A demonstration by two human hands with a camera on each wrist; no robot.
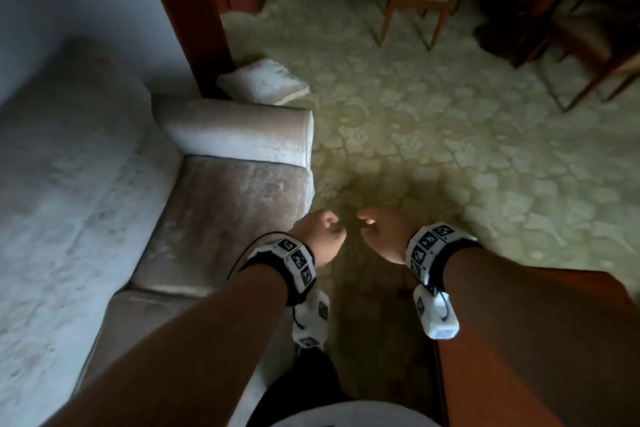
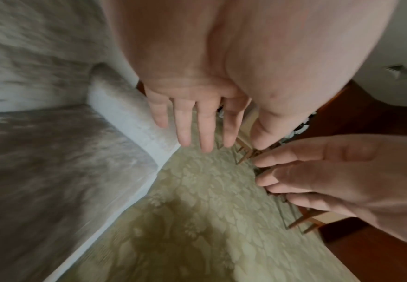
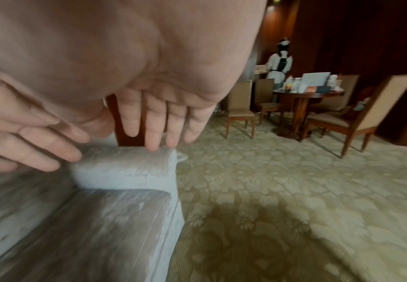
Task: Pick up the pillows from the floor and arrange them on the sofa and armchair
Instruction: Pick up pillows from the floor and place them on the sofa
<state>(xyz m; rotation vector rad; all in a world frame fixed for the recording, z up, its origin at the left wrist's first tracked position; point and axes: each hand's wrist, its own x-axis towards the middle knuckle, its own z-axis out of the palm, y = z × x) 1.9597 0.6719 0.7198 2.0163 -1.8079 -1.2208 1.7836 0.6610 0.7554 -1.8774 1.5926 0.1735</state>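
Both hands, left hand (image 1: 320, 236) and right hand (image 1: 384, 236), hang empty with loose fingers over floral carpet (image 1: 450, 149). A plump pale pillow (image 1: 265, 81) lies at upper centre-left, behind the velvety sofa (image 1: 221, 211) arm.

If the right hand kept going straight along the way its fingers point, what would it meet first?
Probably the sofa's armrest: in the right wrist view the right hand's straight fingers aim at its top edge. The pillow on the carpet lies beyond it. Depth is unclear.
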